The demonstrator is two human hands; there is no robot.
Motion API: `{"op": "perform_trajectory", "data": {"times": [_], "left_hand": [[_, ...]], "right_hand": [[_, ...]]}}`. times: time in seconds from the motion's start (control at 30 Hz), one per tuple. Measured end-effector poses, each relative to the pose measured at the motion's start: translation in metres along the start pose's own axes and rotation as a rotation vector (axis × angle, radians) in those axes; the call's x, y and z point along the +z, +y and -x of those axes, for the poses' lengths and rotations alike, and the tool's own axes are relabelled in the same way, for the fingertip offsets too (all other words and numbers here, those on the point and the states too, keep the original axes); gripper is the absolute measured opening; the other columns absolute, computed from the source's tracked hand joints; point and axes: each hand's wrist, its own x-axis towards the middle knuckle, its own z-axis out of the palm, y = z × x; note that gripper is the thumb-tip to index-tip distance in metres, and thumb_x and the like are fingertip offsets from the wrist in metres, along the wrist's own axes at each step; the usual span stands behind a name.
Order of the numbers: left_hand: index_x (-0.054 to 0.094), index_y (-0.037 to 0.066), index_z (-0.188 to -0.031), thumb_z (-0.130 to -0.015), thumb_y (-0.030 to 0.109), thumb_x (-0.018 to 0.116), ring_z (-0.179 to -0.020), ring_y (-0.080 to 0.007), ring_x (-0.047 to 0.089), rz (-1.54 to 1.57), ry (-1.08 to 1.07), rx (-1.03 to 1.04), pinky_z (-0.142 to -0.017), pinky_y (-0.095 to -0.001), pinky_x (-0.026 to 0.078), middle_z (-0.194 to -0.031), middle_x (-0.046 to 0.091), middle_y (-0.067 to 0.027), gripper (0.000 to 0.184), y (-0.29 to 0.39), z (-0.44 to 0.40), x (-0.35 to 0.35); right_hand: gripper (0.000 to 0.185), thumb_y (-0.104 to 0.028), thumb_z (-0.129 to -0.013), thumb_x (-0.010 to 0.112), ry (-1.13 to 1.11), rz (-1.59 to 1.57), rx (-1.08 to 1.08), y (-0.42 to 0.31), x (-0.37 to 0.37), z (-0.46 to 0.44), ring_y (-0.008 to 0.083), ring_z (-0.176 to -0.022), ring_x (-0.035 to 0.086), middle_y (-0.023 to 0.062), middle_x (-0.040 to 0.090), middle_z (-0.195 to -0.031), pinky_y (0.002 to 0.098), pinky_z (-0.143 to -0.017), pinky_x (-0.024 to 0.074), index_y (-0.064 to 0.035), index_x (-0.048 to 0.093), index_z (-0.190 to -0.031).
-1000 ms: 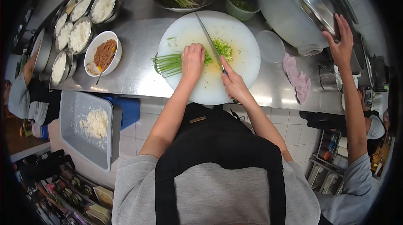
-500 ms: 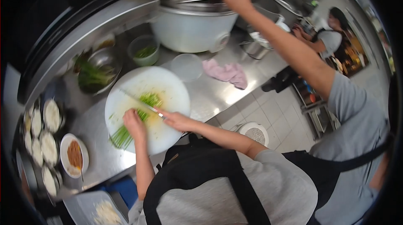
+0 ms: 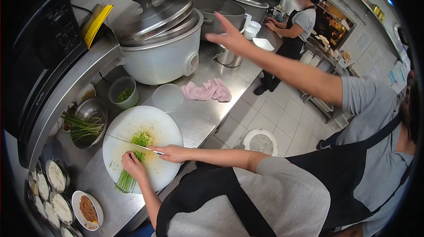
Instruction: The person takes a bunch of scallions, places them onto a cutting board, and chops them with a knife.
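On a round white cutting board (image 3: 165,128) lies a bundle of long green stalks (image 3: 126,181), with a heap of chopped green pieces (image 3: 141,138) beyond it. My left hand (image 3: 134,164) rests on the stalks with its fingers curled over them. My right hand (image 3: 172,153) is wrapped round the handle of a long knife (image 3: 137,145). The blade points left across the board, between the stalks and the chopped heap.
Beyond the board stand a tub of chopped greens (image 3: 123,92), a round lid (image 3: 168,97), a pink cloth (image 3: 206,91), and a large cooker (image 3: 161,58). A co-worker's arm (image 3: 282,66) reaches in from the right. Rice bowls (image 3: 61,207) stand at lower left.
The view has swung to the right, showing more of the cooker and another person at the far counter. The co-worker's hand has come away from the cooker's lid. My hands remain at the board.
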Motion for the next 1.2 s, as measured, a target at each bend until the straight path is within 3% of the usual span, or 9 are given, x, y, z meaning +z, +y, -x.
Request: {"op": "perform_trajectory", "data": {"times": [0.03,0.17,0.43,0.63,0.7,0.97,1.07,1.2], "left_hand": [[0.059,-0.001,-0.094,-0.093,0.009,0.053,-0.09,-0.0341,0.054,0.002,0.001,0.005,-0.08,-0.0439,0.042,-0.093,0.059,-0.0145,0.012,0.0,0.0,0.0],[0.059,-0.001,-0.095,-0.095,0.01,0.05,-0.091,-0.0341,0.054,0.015,-0.006,-0.001,-0.081,-0.0437,0.042,-0.095,0.059,-0.0149,0.014,-0.002,0.002,0.001],[0.058,-0.002,-0.099,-0.097,0.012,0.048,-0.093,-0.0346,0.053,0.036,0.061,0.14,-0.09,-0.0457,0.039,-0.101,0.061,-0.0153,0.018,0.003,0.001,0.0],[0.064,-0.003,-0.09,-0.094,0.016,0.054,-0.093,-0.0307,0.053,0.031,0.037,0.204,-0.094,-0.0454,0.037,-0.099,0.062,-0.0118,0.022,-0.004,0.003,-0.001],[0.065,-0.002,-0.08,-0.093,0.014,0.057,-0.089,-0.0296,0.053,0.012,0.123,0.274,-0.084,-0.042,0.041,-0.094,0.064,-0.0103,0.022,-0.001,0.003,-0.001],[0.059,0.0,-0.081,-0.088,0.016,0.062,-0.094,-0.0315,0.054,0.049,0.065,0.131,-0.089,-0.0449,0.039,-0.102,0.062,-0.0117,0.018,0.009,0.004,-0.005],[0.061,0.001,-0.085,-0.087,0.013,0.062,-0.099,-0.032,0.054,0.075,0.096,0.15,-0.092,-0.0447,0.038,-0.105,0.061,-0.0118,0.013,0.011,0.005,-0.007],[0.062,0.001,-0.085,-0.086,0.011,0.062,-0.104,-0.0308,0.052,0.078,0.053,0.145,-0.096,-0.0438,0.037,-0.107,0.061,-0.0113,0.01,0.009,0.003,-0.004]], "right_hand": [[0.07,-0.014,-0.094,0.044,0.088,0.022,-0.108,0.003,0.003,0.0,0.037,-0.073,0.061,0.024,0.061,-0.082,0.0448,-0.076,0.0464,-0.0269,0.012,-0.155],[0.07,-0.014,-0.094,0.045,-0.018,-0.026,0.063,-0.011,-0.005,0.006,0.0379,-0.075,0.061,0.0245,0.061,-0.084,0.045,-0.077,0.046,-0.0269,0.012,-0.155],[0.07,-0.014,-0.093,0.047,0.06,0.042,0.027,-0.011,0.001,0.009,0.0414,-0.079,0.061,0.0263,0.062,-0.088,0.0478,-0.078,0.0463,-0.025,0.014,-0.154],[0.068,-0.015,-0.093,0.048,0.074,0.091,0.028,-0.014,-0.001,0.009,0.0413,-0.078,0.061,0.0258,0.062,-0.085,0.0486,-0.078,0.0463,-0.024,0.017,-0.154],[0.068,-0.014,-0.093,0.048,0.055,0.09,0.058,-0.015,0.001,0.009,0.0409,-0.078,0.061,0.0255,0.062,-0.085,0.0487,-0.077,0.0462,-0.0239,0.018,-0.153],[0.068,-0.013,-0.092,0.047,0.142,0.102,-0.055,-0.008,0.006,0.01,0.0407,-0.075,0.06,0.0247,0.062,-0.084,0.0491,-0.075,0.0456,-0.0238,0.019,-0.153],[0.069,-0.013,-0.092,0.047,0.073,0.089,0.044,-0.019,0.001,0.011,0.0407,-0.076,0.061,0.0249,0.062,-0.086,0.049,-0.075,0.0453,-0.0241,0.018,-0.153],[0.069,-0.014,-0.092,0.047,0.07,0.113,0.015,-0.01,0.002,0.008,0.0407,-0.076,0.06,0.025,0.062,-0.085,0.0489,-0.075,0.0454,-0.0246,0.018,-0.154]]}}
